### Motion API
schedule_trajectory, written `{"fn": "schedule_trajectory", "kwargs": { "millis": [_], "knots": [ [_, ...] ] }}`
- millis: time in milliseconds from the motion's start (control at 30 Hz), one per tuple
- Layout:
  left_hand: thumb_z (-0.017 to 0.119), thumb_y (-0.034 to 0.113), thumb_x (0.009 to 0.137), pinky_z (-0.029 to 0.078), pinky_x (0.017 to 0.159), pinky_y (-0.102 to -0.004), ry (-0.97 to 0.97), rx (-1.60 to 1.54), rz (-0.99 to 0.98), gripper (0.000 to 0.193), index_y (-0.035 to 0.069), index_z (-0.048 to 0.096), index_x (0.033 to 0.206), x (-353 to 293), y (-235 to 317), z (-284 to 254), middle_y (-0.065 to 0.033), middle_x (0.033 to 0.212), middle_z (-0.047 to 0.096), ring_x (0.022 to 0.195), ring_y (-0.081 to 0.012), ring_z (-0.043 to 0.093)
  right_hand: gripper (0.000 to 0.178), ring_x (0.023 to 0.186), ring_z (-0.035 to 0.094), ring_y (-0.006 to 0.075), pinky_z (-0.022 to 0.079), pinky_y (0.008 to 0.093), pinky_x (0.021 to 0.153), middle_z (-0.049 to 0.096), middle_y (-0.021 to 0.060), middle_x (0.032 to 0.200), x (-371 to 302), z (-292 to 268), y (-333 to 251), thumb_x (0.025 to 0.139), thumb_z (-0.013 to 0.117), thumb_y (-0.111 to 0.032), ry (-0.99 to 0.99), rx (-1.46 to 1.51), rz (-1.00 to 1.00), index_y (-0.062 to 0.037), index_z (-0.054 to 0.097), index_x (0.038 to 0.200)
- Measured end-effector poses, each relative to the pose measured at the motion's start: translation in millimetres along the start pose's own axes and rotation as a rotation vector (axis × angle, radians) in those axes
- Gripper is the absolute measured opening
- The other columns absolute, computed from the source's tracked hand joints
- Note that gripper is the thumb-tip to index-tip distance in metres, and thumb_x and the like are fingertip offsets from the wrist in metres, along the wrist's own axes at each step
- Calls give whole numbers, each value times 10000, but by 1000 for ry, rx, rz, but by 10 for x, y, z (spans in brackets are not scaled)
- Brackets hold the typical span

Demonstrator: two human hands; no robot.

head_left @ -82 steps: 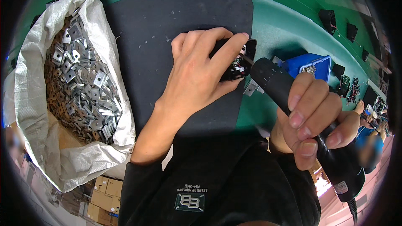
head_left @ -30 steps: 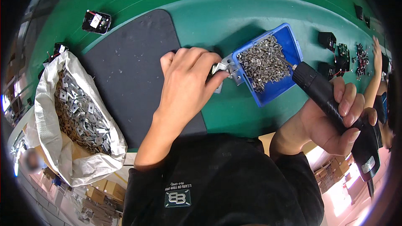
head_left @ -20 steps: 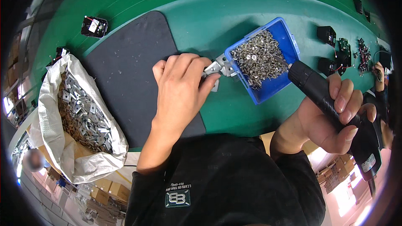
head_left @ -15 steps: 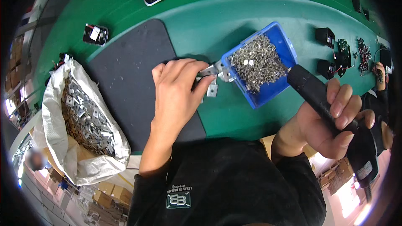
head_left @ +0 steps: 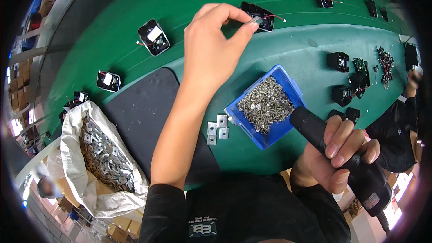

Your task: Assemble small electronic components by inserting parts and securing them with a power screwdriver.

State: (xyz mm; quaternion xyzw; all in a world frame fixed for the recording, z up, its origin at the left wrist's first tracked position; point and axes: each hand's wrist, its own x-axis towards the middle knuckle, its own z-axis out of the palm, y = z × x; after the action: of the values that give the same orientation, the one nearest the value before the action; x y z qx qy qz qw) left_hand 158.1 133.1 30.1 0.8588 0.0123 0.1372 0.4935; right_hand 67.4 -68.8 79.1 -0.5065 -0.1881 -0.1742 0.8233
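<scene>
My left hand [head_left: 208, 47] reaches far forward and pinches a small metal plate [head_left: 256, 20] between thumb and forefinger. It holds the plate over a black plastic housing [head_left: 267, 24] with red wires, partly hidden by the fingers; I cannot tell if they touch. Gripped in my right hand [head_left: 335, 153] is a black electric screwdriver [head_left: 310, 123], its tip over the screws [head_left: 265, 103] heaped in a blue bin [head_left: 275, 137]. Beside the bin, several square metal plates [head_left: 222, 120] with holes lie on the green table.
A white sack [head_left: 74, 162] of metal plates stands at the left, next to a dark mat [head_left: 144, 121]. More housings [head_left: 154, 38] line the green belt [head_left: 189, 0]. Housings [head_left: 338, 61] and a wire bundle [head_left: 385, 65] lie at right, near a co-worker's hand [head_left: 413, 81].
My left hand has moved from beside the bin to a housing farther forward, with a metal plate in its fingers. The view has shifted. The screwdriver stays over the bin.
</scene>
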Motion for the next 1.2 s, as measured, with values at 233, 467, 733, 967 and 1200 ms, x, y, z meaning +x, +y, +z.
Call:
{"fn": "schedule_trajectory", "kwargs": {
  "millis": [233,467,733,967,1200],
  "knots": [
    [767,197,710,351,930,-417,82,66,-13,153,92,683,783,85,-290,278,-78,1082,622,1061,-251,552,452,657,522,87,351,231,626,543,-50,721,24,23,81,724,755,-189,12,25,18,-168,507,1102],
    [764,203,707,332,950,-413,125,18,-70,149,88,680,750,34,-295,295,-81,1098,623,1075,-248,552,519,695,587,135,404,250,631,587,-25,781,9,-57,126,768,749,-150,-95,25,14,-199,431,1175],
    [747,161,726,437,810,-366,143,75,-72,144,52,662,769,31,-228,299,-101,1011,641,909,-242,605,477,685,564,112,373,237,641,575,-38,754,6,-38,115,751,749,-161,-52,44,9,-185,469,1136],
    [717,94,743,488,657,-369,0,91,60,143,4,610,776,277,-290,118,-136,819,647,730,-280,624,497,694,602,130,403,240,626,600,-30,773,-17,-19,96,764,756,-144,-31,26,-13,-192,451,1154],
    [744,171,771,490,798,-311,-86,282,256,153,58,679,852,560,-427,-211,-72,1107,672,964,-200,635,492,692,603,129,406,244,623,604,-31,774,-42,-63,91,760,756,-146,-47,3,-11,-192,450,1142]
  ]
}}
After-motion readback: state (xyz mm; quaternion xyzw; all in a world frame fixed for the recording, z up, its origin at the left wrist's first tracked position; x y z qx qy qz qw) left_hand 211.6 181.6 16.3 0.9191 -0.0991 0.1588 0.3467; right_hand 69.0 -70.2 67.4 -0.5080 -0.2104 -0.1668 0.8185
